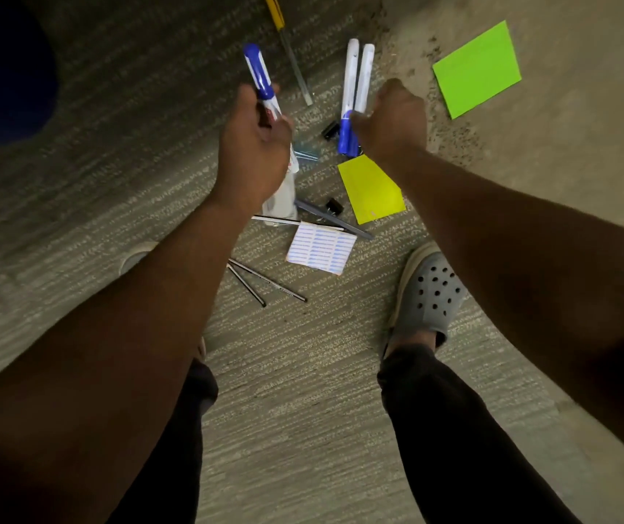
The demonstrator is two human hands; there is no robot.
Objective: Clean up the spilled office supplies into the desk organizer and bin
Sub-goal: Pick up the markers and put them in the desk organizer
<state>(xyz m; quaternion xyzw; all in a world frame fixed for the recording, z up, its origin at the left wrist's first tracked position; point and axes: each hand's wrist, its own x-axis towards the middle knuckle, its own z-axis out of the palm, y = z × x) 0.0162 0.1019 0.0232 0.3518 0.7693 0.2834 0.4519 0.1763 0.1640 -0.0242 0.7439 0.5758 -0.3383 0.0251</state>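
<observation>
So both hands are down over the pile on the carpet (302, 391). Left hand (253, 145) is closed around a blue-capped marker (259, 75), cap poking up past the knuckles, with what looks like more white stuff bunched below the palm, can't tell exactly what. Right hand (391, 121) is curled up at the blue-cap end of two white markers (357, 77). It's seen from the back, so whether the fingertips are actually pinching them or just arriving, I can't tell.

The bit that matters: those two markers lie side by side, long axis running straight away from the right fingers, caps nearest the fingers and tails pointing off toward the far side. The right hand is right on them, the left is well off to the side and already full, so I'd guess the right takes this pair, and closing across both barrels near the caps looks like the easy way.

Still loose near the fingers: a yellow note (370, 189) just under the right wrist, a green note (478, 70) farther out past the right hand, binder clips (331, 129) between the hands, a label sheet (321, 248) and thin pens (265, 281) back toward the feet, and a yellow-handled tool (284, 35) beyond the left fingers.

Dim room, low-pile striped carpet, so flat things like the notes may be fiddly to peel up. No organizer or bin in view.
</observation>
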